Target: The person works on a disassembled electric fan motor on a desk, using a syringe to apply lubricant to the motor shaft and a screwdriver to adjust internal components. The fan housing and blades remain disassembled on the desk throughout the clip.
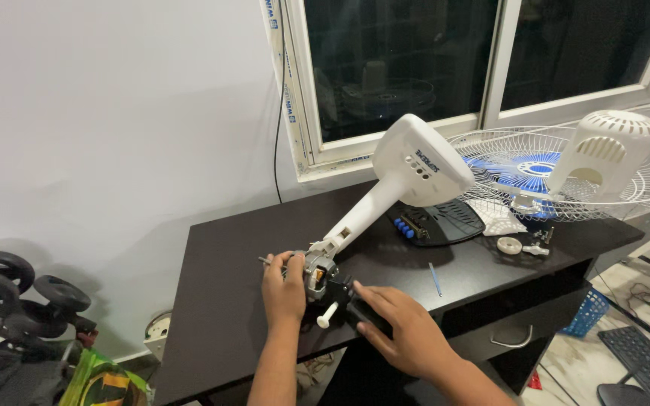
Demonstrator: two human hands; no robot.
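Left hand clasps the fan motor; right hand presses flat beside it. Motor looks heavy, rigid; hold its metal body, not the plastic neck beyond.

left hand — grips fan motor | right hand — on black part | dark desk

A dark table stands against a white wall under a window. At its far right corner lies a white wire fan guard with blue blades under it and a white vented motor cover on top. Beside it sit a black pouch of screwdriver bits, a blue-handled tool and small white parts, perhaps knobs. A blue basket stands on the floor beyond the right edge.
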